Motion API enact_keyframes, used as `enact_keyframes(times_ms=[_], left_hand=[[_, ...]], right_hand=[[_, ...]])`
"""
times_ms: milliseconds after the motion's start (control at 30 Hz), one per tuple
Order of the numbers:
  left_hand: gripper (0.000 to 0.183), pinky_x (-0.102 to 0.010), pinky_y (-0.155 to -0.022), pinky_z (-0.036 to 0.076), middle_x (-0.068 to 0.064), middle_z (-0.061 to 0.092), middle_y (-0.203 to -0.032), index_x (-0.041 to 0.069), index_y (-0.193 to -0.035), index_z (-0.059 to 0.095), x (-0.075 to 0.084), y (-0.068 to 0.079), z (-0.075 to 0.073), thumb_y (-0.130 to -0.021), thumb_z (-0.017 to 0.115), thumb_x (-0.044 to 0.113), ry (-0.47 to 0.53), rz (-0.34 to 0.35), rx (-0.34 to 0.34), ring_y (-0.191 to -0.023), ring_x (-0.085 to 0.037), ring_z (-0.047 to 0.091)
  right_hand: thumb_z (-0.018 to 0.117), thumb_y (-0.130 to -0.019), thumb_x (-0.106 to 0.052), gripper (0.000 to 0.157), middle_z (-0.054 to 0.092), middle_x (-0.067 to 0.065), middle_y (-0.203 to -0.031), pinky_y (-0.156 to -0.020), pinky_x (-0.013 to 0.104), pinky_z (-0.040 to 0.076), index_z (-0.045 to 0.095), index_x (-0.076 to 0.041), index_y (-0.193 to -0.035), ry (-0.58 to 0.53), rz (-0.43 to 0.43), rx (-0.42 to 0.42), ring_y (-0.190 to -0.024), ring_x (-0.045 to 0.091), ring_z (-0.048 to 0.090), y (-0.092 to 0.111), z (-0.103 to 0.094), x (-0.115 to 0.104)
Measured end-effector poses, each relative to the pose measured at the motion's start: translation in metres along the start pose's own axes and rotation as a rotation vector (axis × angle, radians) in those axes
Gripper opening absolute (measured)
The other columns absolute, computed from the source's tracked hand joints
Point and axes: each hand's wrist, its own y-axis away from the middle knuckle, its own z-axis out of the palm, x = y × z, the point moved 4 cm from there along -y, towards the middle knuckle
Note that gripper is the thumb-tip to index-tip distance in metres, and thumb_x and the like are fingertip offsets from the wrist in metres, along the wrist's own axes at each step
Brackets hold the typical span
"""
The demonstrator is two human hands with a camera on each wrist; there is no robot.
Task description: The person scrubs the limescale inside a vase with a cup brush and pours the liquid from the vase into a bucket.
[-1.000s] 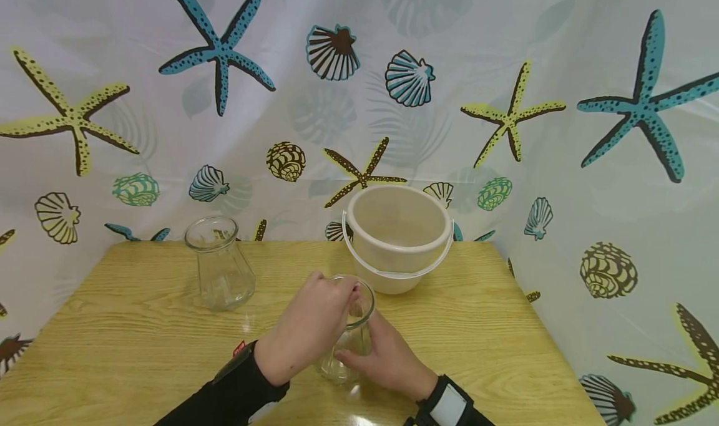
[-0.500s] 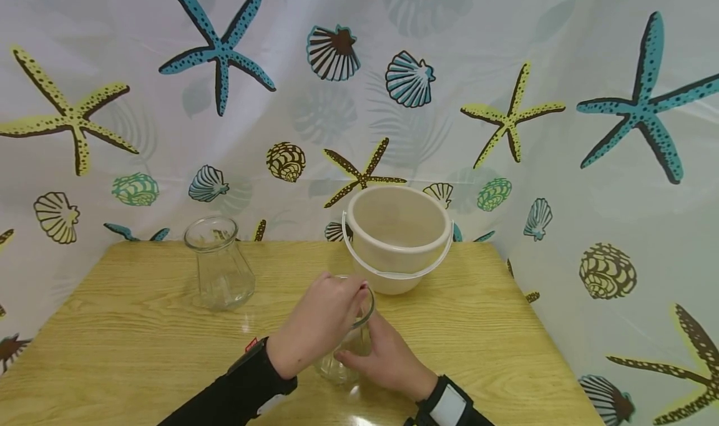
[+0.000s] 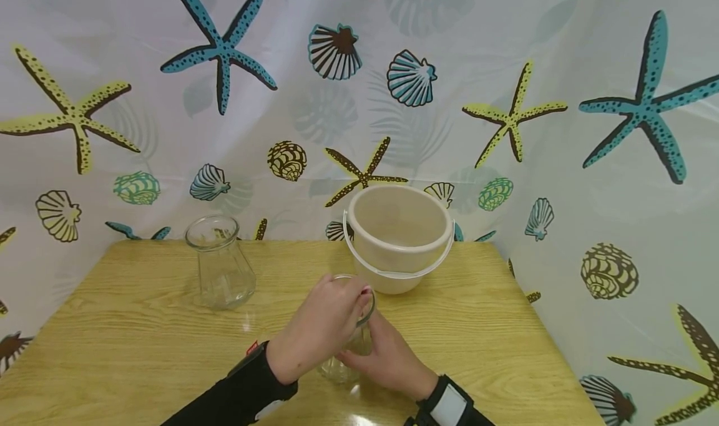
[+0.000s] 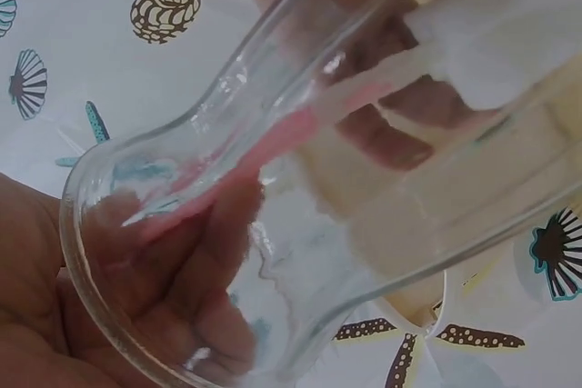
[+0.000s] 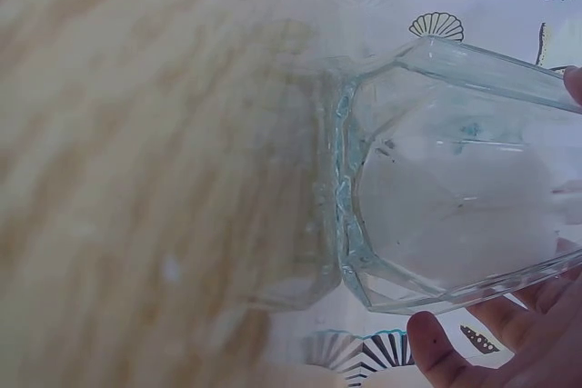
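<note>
A clear glass vase [image 3: 336, 371] with a flared rim stands on the table in front of me. My right hand [image 3: 390, 354] grips its side, thumb on the near face; the right wrist view shows its faceted base [image 5: 436, 188]. Over the mouth is my left hand [image 3: 320, 323], its fingers curled just inside the rim. Through the glass in the left wrist view, that hand holds a sponge brush with a pink handle [image 4: 282, 135] and a white, soft-looking head [image 4: 514, 38] deeper in the vase. In the head view the hand hides the brush.
Another clear glass vase [image 3: 224, 279] stands at the back left of the wooden table [image 3: 140, 326]. Just behind the hands is a cream bucket [image 3: 387, 261] with its white handle lowered to the front. A shell-and-starfish patterned curtain [image 3: 359, 114] borders the back and sides.
Over the last second my left hand and wrist have shifted slightly right over the vase mouth. The right hand and the vase stay in place.
</note>
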Motion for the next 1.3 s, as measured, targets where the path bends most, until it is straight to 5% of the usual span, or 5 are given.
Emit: enact_keyframes(times_ms=[267, 733, 1067, 1300], left_hand=[[0.012, -0.03, -0.062, 0.042, 0.011, 0.05, -0.065, 0.012, -0.086, 0.058, 0.0, 0.004, -0.008, -0.097, 0.055, 0.013, 0.048, -0.019, -0.035, -0.057, -0.005, 0.044], [0.01, -0.031, -0.059, 0.038, 0.007, 0.05, -0.052, 0.007, -0.088, 0.064, -0.004, 0.003, -0.015, -0.094, 0.06, 0.013, -0.171, 0.004, -0.022, -0.048, -0.009, 0.039], [0.007, -0.028, -0.058, 0.039, 0.008, 0.058, -0.059, 0.008, -0.091, 0.065, -0.009, 0.001, -0.007, -0.094, 0.061, 0.013, -0.101, -0.008, 0.011, -0.051, -0.005, 0.044], [0.007, -0.023, -0.051, 0.047, 0.006, 0.057, -0.068, 0.01, -0.09, 0.061, -0.005, 0.004, -0.002, -0.096, 0.058, 0.013, 0.0, -0.009, 0.023, -0.06, -0.003, 0.05]], right_hand=[[0.067, -0.08, -0.056, 0.084, 0.035, -0.015, -0.143, -0.101, 0.046, 0.037, 0.019, -0.036, -0.147, -0.004, 0.005, 0.01, -0.126, 0.007, 0.033, -0.001, 0.0, 0.001], [0.071, -0.08, -0.049, 0.087, 0.033, -0.013, -0.147, -0.104, 0.048, 0.032, 0.02, -0.033, -0.148, -0.008, -0.037, 0.032, -0.13, 0.009, 0.028, -0.003, -0.002, -0.002], [0.074, -0.077, -0.043, 0.093, 0.029, -0.011, -0.149, -0.105, 0.048, 0.03, 0.018, -0.031, -0.15, -0.045, -0.051, 0.021, -0.132, 0.01, 0.025, -0.006, -0.001, -0.002], [0.077, -0.077, -0.032, 0.089, 0.035, -0.012, -0.144, -0.106, 0.046, 0.029, 0.021, -0.031, -0.147, -0.15, -0.069, -0.069, -0.129, 0.01, 0.03, -0.012, 0.0, -0.003]])
